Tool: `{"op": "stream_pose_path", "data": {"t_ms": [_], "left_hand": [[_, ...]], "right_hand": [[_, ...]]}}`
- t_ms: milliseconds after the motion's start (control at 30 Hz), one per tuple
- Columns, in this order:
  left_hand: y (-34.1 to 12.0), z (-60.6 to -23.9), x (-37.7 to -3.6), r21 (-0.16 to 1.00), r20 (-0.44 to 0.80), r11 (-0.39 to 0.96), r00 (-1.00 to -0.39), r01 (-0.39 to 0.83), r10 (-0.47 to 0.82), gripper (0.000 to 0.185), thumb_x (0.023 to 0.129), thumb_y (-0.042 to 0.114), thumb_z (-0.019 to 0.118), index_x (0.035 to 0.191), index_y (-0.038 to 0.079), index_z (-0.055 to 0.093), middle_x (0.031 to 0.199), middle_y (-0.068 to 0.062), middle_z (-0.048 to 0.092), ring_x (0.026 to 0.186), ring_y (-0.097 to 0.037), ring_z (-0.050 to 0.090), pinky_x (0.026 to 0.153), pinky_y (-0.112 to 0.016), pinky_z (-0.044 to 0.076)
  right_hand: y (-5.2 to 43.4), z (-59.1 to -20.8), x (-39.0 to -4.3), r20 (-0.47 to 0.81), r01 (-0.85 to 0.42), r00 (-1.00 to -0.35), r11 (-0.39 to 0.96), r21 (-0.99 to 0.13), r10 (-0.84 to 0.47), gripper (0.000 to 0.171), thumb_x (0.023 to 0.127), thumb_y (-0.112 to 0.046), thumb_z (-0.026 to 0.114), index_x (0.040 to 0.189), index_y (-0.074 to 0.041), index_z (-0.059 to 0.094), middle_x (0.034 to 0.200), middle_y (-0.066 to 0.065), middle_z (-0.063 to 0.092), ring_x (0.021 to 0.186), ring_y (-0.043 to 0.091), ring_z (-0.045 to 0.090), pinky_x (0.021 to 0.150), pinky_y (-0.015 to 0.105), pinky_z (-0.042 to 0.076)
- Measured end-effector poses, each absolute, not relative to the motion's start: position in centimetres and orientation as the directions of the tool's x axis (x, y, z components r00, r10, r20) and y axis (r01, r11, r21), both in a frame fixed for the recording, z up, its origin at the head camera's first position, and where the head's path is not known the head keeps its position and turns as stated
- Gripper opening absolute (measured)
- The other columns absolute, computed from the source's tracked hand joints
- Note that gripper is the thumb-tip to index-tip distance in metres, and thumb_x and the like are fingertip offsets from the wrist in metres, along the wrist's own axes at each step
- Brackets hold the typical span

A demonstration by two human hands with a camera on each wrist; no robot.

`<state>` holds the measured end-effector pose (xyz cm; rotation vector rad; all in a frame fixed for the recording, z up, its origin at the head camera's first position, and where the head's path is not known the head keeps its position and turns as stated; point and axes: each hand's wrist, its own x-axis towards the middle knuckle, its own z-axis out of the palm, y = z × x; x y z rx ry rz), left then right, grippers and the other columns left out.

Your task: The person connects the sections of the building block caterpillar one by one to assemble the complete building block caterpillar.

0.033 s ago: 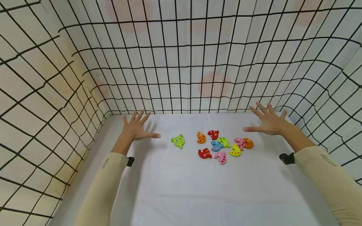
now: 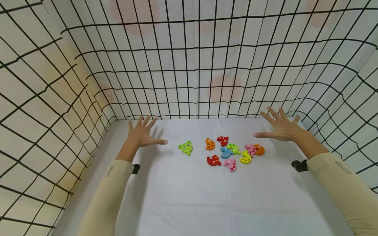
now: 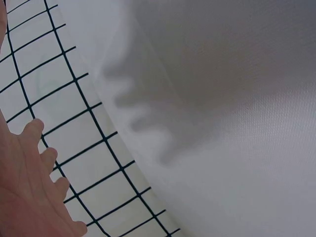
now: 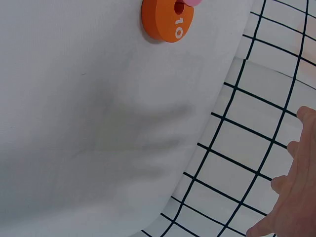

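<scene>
With fingers spread and nothing held, my left hand point(image 2: 141, 135) hovers above the white table at the left. The closest thing to it is a green frog-like head piece point(image 2: 186, 147). My right hand point(image 2: 282, 128) is also spread and holds nothing, at the right. Nearest to that one lie an orange piece marked 10 point(image 4: 168, 19) and a pink spotted piece point(image 2: 250, 150) touching it. Beside them are a yellow piece point(image 2: 245, 157), a green striped piece point(image 2: 234, 148), a blue piece point(image 2: 226, 152) and another pink piece point(image 2: 230, 164).
Further left in the cluster lie an orange spotted piece point(image 2: 210, 144), a red striped piece point(image 2: 222, 141) and a red piece marked 2 point(image 2: 214, 160). A black wire-grid barrier point(image 2: 199, 69) encloses the back and both sides of the white table point(image 2: 189, 203).
</scene>
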<state>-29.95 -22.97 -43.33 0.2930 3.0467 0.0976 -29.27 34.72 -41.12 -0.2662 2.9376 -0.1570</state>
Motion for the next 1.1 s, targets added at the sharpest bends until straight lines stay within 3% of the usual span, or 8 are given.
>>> {"op": "stream_pose_path", "data": {"t_ms": [467, 833, 1100], "left_hand": [[-22.7, -43.1, -30.2, 0.084, -0.042, 0.974, -0.976, 0.211, 0.215, 0.129, 0.064, 0.102, 0.049, 0.167, 0.034, 0.010, 0.175, -0.005, 0.010, 0.161, -0.038, 0.007, 0.122, -0.072, -0.007], [-22.2, -44.0, -29.3, 0.126, -0.004, 0.964, -0.972, 0.234, 0.236, 0.126, 0.067, 0.099, 0.052, 0.167, 0.031, 0.016, 0.175, -0.002, 0.013, 0.160, -0.036, 0.016, 0.125, -0.069, 0.000], [-20.2, -45.4, -28.7, 0.192, 0.068, 0.937, -0.957, 0.291, 0.283, 0.107, 0.076, 0.089, 0.057, 0.162, 0.029, 0.034, 0.169, -0.004, 0.032, 0.156, -0.031, 0.028, 0.125, -0.064, 0.019]], "right_hand": [[34.9, -41.1, -28.9, -0.166, -0.153, -0.970, 0.976, -0.158, -0.179, 0.115, 0.086, -0.083, 0.051, 0.167, -0.019, 0.001, 0.171, 0.021, -0.013, 0.151, 0.060, -0.010, 0.097, 0.091, -0.016], [33.1, -41.5, -28.1, -0.080, -0.210, -0.970, 0.956, -0.205, -0.230, 0.104, 0.090, -0.078, 0.051, 0.167, -0.019, 0.013, 0.171, 0.023, 0.009, 0.153, 0.053, 0.012, 0.106, 0.090, 0.002], [30.7, -42.1, -26.8, -0.042, -0.253, -0.962, 0.939, -0.232, -0.270, 0.097, 0.092, -0.077, 0.051, 0.161, -0.012, 0.033, 0.166, 0.025, 0.026, 0.149, 0.053, 0.026, 0.110, 0.080, 0.029]]}}
